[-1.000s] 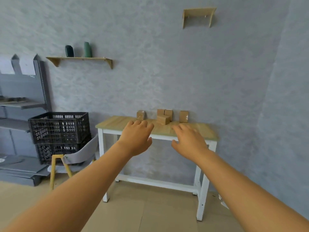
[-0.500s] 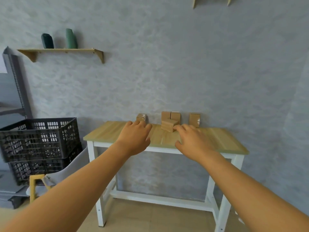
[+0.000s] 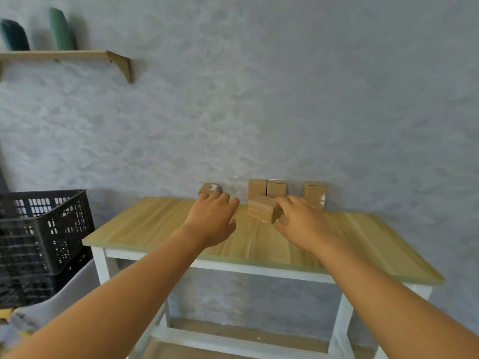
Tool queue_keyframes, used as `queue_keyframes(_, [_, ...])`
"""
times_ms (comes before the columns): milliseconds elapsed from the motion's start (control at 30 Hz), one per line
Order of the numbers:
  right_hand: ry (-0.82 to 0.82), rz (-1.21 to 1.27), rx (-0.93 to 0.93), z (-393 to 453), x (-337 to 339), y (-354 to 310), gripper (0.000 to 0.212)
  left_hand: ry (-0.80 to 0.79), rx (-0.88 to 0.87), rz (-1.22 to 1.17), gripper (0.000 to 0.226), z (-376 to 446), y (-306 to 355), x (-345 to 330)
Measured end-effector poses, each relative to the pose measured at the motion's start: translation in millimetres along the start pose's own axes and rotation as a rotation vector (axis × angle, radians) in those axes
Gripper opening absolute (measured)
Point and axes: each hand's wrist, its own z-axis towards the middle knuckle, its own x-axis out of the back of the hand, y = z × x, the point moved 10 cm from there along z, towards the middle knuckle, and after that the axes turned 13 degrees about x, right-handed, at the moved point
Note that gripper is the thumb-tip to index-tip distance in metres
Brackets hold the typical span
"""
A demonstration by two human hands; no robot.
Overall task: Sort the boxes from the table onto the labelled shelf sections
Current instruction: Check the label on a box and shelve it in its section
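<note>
Grey wall behind wooden table [image 3: 160, 229]; five boxes [image 3: 261, 211] at rear edge, none sorted yet; labelled shelf out of frame. Left hand [image 3: 210, 224] spread, empty; right hand [image 3: 303, 224] relaxed beside nearest box, no grasp seen.

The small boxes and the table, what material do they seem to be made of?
The boxes look like brown cardboard, matte, with glossy clear tape at some edges. The table has a light top with wood grain, perhaps laminate, on a frame painted white; whether that is metal or wood is unclear.
</note>
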Motion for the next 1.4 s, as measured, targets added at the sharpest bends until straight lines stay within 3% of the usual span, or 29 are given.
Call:
queue_keyframes(400, [-0.080,0.153,-0.124,130.6,-108.8,106.2,0.051,-0.080,0.034,0.034,0.044,140.7,-32.0,-121.2])
queue_keyframes(533, [-0.064,0.273,-0.281,161.4,-149.6,160.2,0.045,-0.090,0.008,-0.020,0.040,197.3,-30.3,-170.5])
queue_keyframes(767, [-0.180,0.477,-0.623,191.3,-241.9,244.6,0.059,-0.104,-0.044,-0.054,0.044,286.5,-36.1,-245.6])
queue_keyframes(967, [-0.198,0.740,-0.826,195.6,-300.1,272.1,0.086,-0.194,-0.076,-0.069,0.043,328.6,-24.2,-307.7])
queue_keyframes(1167, [-0.342,0.950,-0.897,191.6,-344.7,273.9,0.105,-0.207,-0.069,-0.091,0.040,355.1,-16.9,-331.7])
queue_keyframes(1300, [-0.329,1.033,-0.840,197.6,-348.5,271.9,0.083,-0.210,-0.052,-0.094,0.040,363.4,-12.5,-337.7])
queue_keyframes(1400, [-0.302,1.085,-0.827,198.9,-353.2,271.9,0.089,-0.220,-0.047,-0.099,0.040,364.8,-10.2,-339.7])
